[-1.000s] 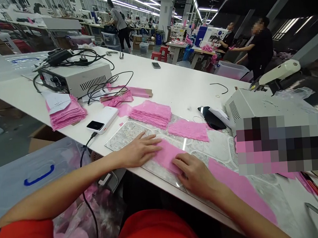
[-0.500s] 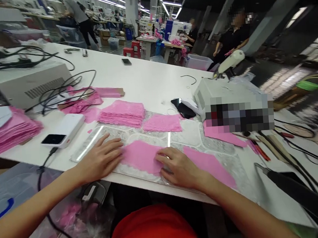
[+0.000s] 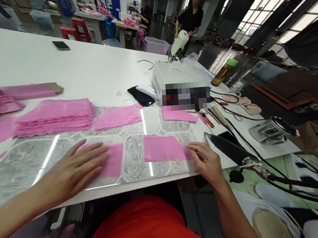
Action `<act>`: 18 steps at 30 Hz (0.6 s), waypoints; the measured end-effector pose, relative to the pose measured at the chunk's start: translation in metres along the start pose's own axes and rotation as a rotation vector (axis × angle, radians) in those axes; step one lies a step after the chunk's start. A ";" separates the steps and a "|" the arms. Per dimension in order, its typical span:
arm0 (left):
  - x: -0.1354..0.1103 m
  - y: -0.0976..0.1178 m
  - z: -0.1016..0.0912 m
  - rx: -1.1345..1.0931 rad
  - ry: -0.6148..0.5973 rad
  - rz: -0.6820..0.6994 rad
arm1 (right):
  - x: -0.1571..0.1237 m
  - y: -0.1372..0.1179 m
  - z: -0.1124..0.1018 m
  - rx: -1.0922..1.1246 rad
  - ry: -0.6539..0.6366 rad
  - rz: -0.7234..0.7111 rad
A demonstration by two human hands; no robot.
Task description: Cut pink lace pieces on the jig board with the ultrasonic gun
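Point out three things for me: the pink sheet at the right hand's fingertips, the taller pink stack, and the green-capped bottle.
Pink sheet (image 3: 162, 147), head view: middle of its flat top.
Taller pink stack (image 3: 55, 117), head view: its front, mid-width.
Green-capped bottle (image 3: 223, 72), head view: its body.

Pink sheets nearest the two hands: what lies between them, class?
Only bare patterned mat separates the left sheet and right sheet, in the head view.

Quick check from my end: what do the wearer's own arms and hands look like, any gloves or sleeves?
The left hand and right hand are ungloved, with no ring, watch or bracelet visible. Both forearms are bare as far as they show; no sleeve is in view. A plain bright red fabric garment covers the torso.
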State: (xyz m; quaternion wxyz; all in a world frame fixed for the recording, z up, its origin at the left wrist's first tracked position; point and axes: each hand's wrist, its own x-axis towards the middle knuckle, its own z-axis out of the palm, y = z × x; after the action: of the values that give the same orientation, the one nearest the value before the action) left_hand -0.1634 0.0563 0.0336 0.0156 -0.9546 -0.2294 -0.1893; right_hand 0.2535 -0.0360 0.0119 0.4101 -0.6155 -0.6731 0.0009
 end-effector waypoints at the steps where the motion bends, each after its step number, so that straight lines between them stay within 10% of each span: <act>1: 0.017 0.004 0.005 0.000 -0.022 0.059 | -0.004 0.003 -0.002 0.003 0.021 0.019; 8: 0.108 0.020 0.051 -0.098 -0.269 0.214 | -0.015 0.016 -0.006 0.011 0.044 -0.003; 18: 0.122 0.006 0.060 -0.111 -0.340 0.203 | -0.026 0.024 -0.001 0.013 0.066 -0.066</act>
State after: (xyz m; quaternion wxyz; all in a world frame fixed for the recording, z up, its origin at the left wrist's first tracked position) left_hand -0.0388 0.1108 0.0236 -0.0572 -0.9904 -0.1205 -0.0353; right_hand 0.2715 -0.0516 -0.0140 0.4361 -0.5899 -0.6790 -0.0286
